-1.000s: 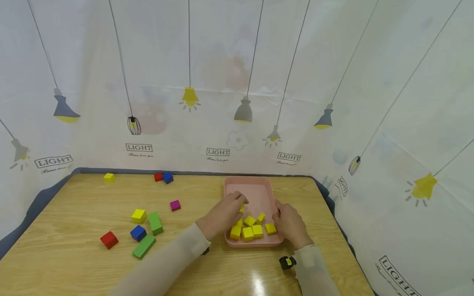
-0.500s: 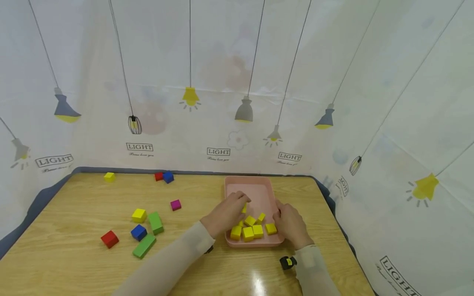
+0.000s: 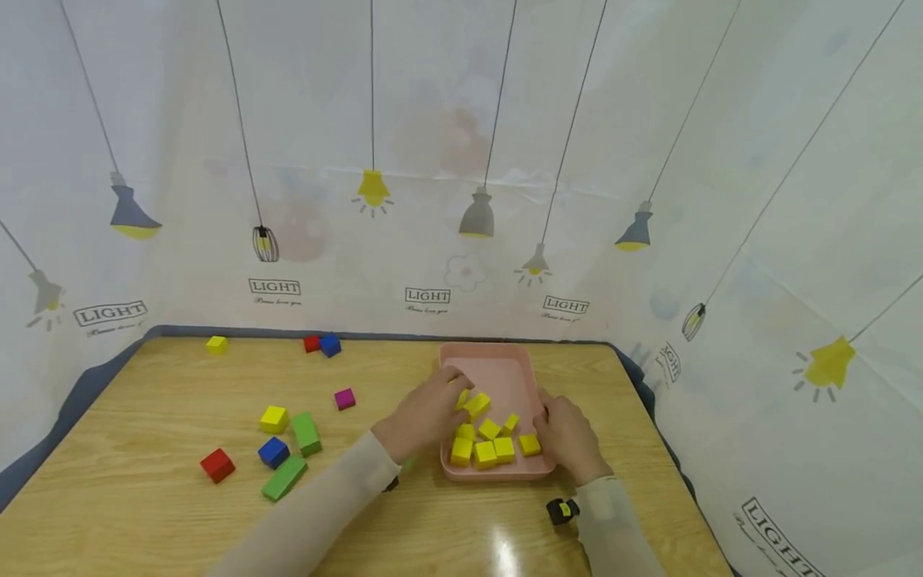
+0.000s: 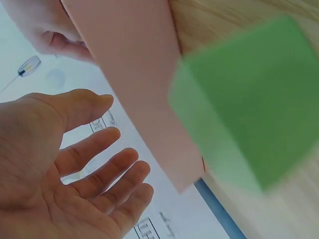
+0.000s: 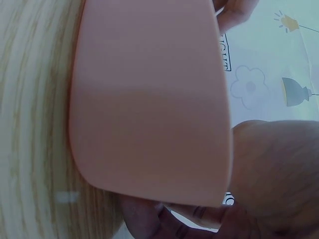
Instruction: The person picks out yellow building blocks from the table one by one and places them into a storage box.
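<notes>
A pink tray [image 3: 497,474] holds several yellow blocks [image 3: 485,454], most of them at its near end. My left hand [image 3: 425,409] hovers over the tray's left rim, fingers relaxed and slightly spread in the left wrist view. Right by its fingertips lies a longer yellow block [image 3: 477,405], partly overlapped by the hand in the head view. My right hand [image 3: 570,437] grips the tray's right wall, its fingers [image 5: 144,214] showing around the outside corner. Close to the left wrist camera is a green block [image 4: 249,94], only a sliver of which shows beneath the wrist in the head view.
On the left of the wooden table are a red block [image 3: 218,466], a blue block [image 3: 274,453], a yellow block [image 3: 274,420], a magenta block [image 3: 344,398] and green blocks [image 3: 306,434]. Farther back stand a blue cube [image 3: 330,345] and a yellow cube [image 3: 216,344]. Printed fabric encloses the table.
My left hand has drawn back to the left, uncovering a yellow block in the tray and a bit of green under the wrist. The right hand stays on the tray.
</notes>
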The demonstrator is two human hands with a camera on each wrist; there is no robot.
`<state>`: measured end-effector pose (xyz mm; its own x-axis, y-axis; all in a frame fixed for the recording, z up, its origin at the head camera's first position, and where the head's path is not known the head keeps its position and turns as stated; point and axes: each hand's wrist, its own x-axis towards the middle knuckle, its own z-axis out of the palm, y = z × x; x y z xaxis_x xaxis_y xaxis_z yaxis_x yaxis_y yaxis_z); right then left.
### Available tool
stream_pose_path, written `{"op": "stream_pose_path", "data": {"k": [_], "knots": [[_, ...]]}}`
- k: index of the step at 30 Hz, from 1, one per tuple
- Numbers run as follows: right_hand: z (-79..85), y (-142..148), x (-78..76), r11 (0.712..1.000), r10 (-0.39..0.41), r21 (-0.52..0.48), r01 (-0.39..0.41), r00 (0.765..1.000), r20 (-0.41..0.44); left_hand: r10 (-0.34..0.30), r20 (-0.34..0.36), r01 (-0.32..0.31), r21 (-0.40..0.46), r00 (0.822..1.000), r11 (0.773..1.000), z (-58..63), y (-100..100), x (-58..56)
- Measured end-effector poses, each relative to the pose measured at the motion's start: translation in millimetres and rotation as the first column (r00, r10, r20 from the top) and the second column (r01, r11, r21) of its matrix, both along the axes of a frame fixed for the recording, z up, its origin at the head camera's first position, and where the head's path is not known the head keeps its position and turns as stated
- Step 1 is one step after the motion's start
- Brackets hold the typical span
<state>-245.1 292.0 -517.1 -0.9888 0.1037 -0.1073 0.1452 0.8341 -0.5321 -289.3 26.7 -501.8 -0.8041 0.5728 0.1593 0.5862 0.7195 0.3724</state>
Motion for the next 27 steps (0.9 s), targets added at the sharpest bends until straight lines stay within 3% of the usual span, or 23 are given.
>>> {"op": "stream_pose_path", "data": {"k": [6, 13, 27], "knots": [[-0.5, 1, -0.2, 1.000, 0.000, 0.005, 0.000, 1.000, -0.003, 0.047, -0.012, -0.047, -0.010, 0.999, 0.999, 3.4, -24, -2.7], [-0.5, 0, -1.6, 1.000, -0.008, 0.008, 0.008, 1.000, -0.003, 0.143, 0.030, -0.142, -0.017, 0.989, 0.990, 10.0, -58, 0.5], [-0.8, 2, -1.6, 1.000, 0.007, -0.009, -0.007, 1.000, -0.013, 0.208, -0.079, -0.207, 0.016, 0.975, 0.978, 13.9, -125, 7.2]]}}
